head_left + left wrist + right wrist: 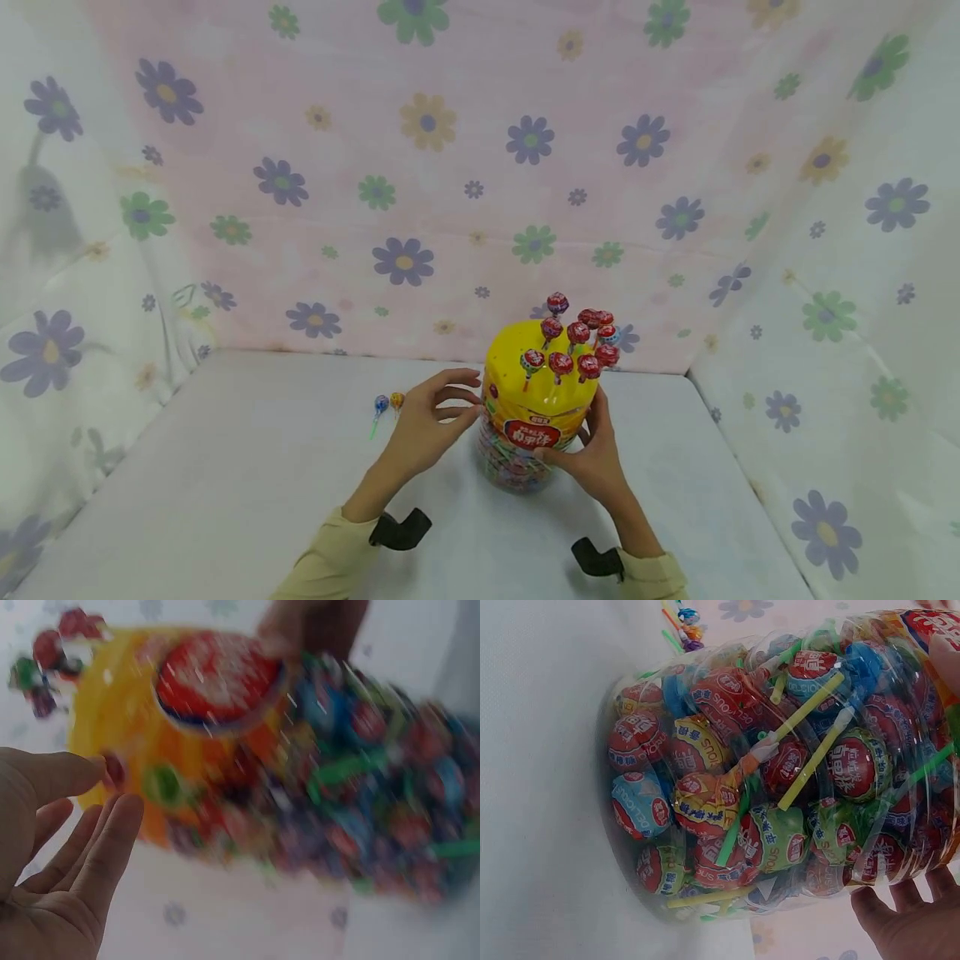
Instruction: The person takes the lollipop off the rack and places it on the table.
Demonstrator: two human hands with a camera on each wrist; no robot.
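A clear plastic jar (517, 467) full of wrapped lollipops stands on the table, with a yellow top (506, 367) and a red label. Several red-wrapped lollipops (560, 364) stick up from that top by their sticks. My right hand (600, 462) grips the jar's right side, thumb on the front and fingers around behind; in the right wrist view its fingers (907, 898) lie along the jar's wall. On the other side, my left hand (431, 417) is held beside the yellow top with fingers apart and loosely bent, holding nothing. The left wrist view is blurred over the jar.
Left of the jar, loose lollipops lie on the white table (247, 467), among them a blue one (381, 404) and an orange one (396, 400) partly behind the left hand. Flower-patterned cloth (465, 208) hangs at the back and both sides.
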